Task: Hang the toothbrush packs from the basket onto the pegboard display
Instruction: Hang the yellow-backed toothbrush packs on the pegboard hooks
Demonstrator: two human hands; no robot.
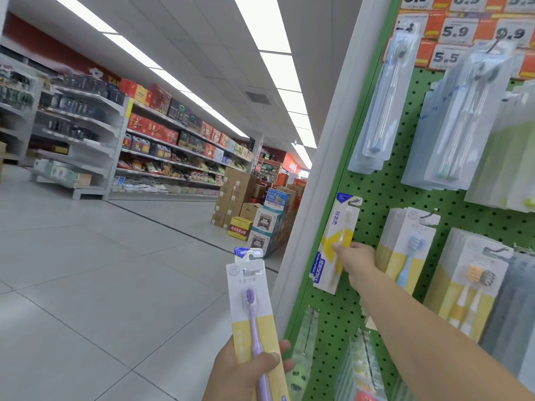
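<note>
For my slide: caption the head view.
Right hand hangs a yellow pack on the pegboard; left hand holds a purple-brush pack.

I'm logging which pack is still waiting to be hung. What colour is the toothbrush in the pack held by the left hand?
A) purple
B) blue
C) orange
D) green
A: the left hand grips a yellow-and-white pack with a purple toothbrush inside, held away from the green pegboard, while the right hand holds another pack at the board.

Tiled floor [86,270], stocked shelves [173,146]
</note>
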